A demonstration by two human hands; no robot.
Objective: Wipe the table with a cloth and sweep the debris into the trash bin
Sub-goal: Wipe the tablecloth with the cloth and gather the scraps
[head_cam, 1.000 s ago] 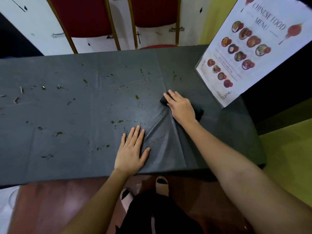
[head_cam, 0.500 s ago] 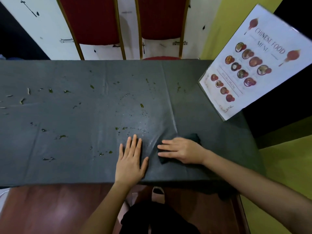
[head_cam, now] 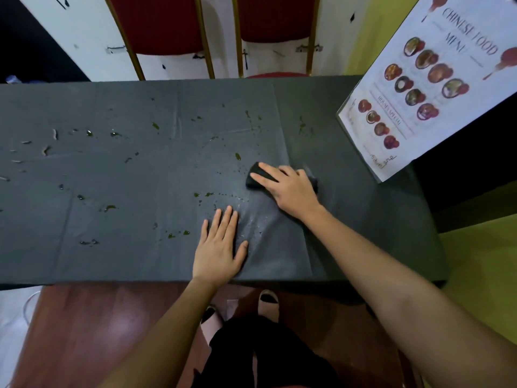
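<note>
Right hand (head_cam: 291, 189) presses flat on the dark cloth (head_cam: 256, 179) mid-table, toward the right edge. Left hand (head_cam: 219, 246) lies open and empty by the near edge, pinning the tablecloth (head_cam: 112, 177). I'd make long, firm strokes, herding crumbs (head_cam: 200, 195) one way.

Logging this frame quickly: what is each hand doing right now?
Left hand: open, flat on the dark tablecloth, holding nothing.
Right hand: pressed on the dark cloth, fingers extended over it.
</note>
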